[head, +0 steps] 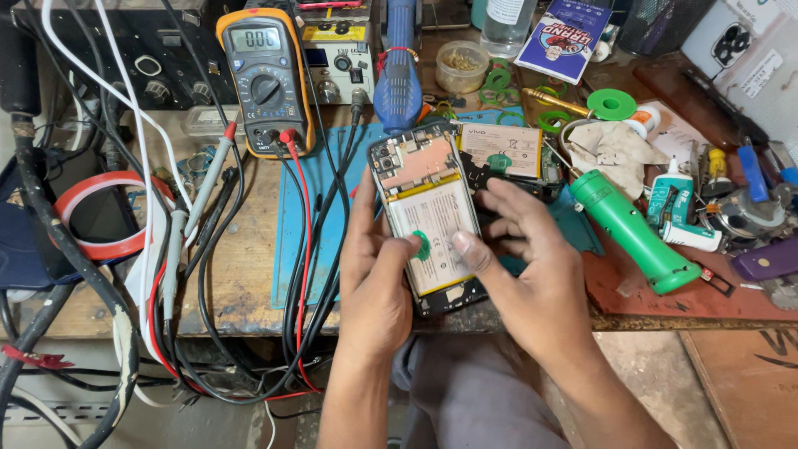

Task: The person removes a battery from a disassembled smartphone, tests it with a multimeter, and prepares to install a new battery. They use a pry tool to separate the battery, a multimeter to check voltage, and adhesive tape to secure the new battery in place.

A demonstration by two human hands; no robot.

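An opened smartphone point(420, 187) with its back cover off shows a large pale battery and a green round sticker point(423, 246). My left hand point(371, 266) holds the phone from its left side, thumb resting by the green sticker. My right hand point(524, 266) grips the right edge, its thumb pressing on the battery's lower part. The phone is tilted above the blue work mat point(295, 249) at the bench's front edge.
A yellow multimeter point(266, 79) with red and black leads stands at the back left. A second battery point(503, 150) lies behind the phone. A green cylinder tool point(636, 229), glue tubes point(669, 195), a red tape ring point(104, 216) and tangled cables point(166, 274) crowd the bench.
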